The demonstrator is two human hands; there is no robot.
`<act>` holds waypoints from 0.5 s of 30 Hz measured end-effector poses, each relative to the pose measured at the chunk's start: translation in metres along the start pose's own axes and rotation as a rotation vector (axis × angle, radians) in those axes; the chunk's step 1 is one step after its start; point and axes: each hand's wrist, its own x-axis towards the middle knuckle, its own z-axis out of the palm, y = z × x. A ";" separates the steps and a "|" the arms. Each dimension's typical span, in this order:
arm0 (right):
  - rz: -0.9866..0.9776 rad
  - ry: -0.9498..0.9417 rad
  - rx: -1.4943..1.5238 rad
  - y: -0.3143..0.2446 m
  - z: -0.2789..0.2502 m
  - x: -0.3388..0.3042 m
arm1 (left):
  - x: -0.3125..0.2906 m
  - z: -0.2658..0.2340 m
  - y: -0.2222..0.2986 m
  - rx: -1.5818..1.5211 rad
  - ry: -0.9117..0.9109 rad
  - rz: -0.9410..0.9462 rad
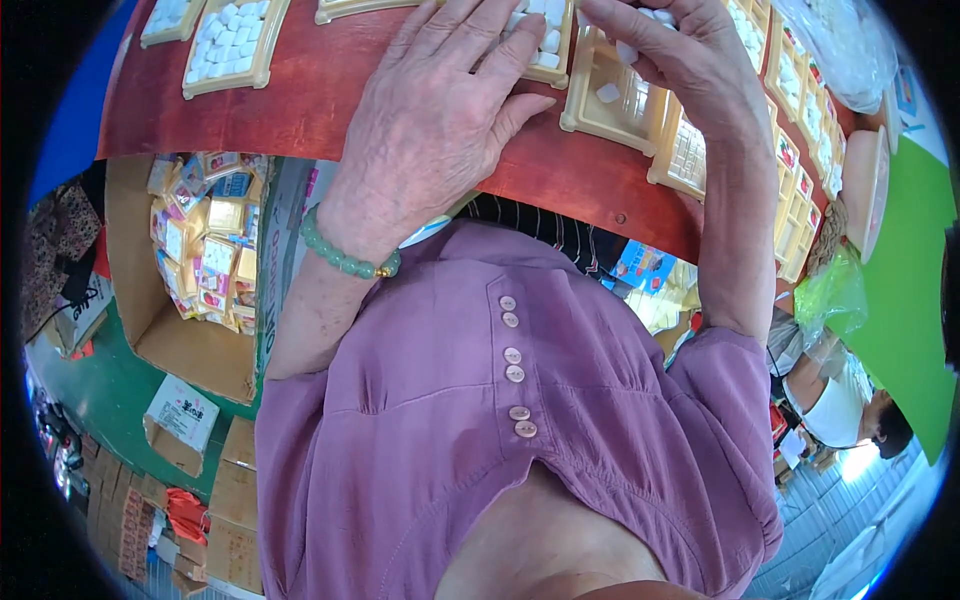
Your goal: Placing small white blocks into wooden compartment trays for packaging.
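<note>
My left hand (435,110) lies over the red-brown table with its fingers stretched and the thumb apart. Its fingertips touch or hover by a cream plastic tray (548,76) of small white blocks, partly hidden by the hand. Curled fingers of my right hand (715,75) hold a few white blocks (627,52) above another cream tray (585,120). One loose white block (608,93) rests in that tray. Just to its right stands a cream tray with a gridded surface (682,165), partly behind my right wrist.
More filled trays (228,45) stand at the table's far left, and several compartmented trays (795,215) line the right. A cardboard box (135,270) of small packed boxes sits low at left. Clear plastic bags (845,50) lie at upper right. Another person (835,395) is beyond.
</note>
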 end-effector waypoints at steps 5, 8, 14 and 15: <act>-0.005 0.019 0.024 0.007 -0.001 0.004 | 0.076 -0.053 0.051 0.173 -0.715 -0.494; 0.031 0.024 0.086 0.003 0.002 0.001 | 0.068 -0.060 0.060 0.246 -0.635 -0.535; 0.025 0.018 -0.073 -0.002 0.012 0.003 | 0.065 -0.060 0.056 0.277 -0.667 -0.497; 0.027 0.018 -0.073 -0.002 0.012 0.004 | 0.066 -0.058 0.055 0.275 -0.668 -0.498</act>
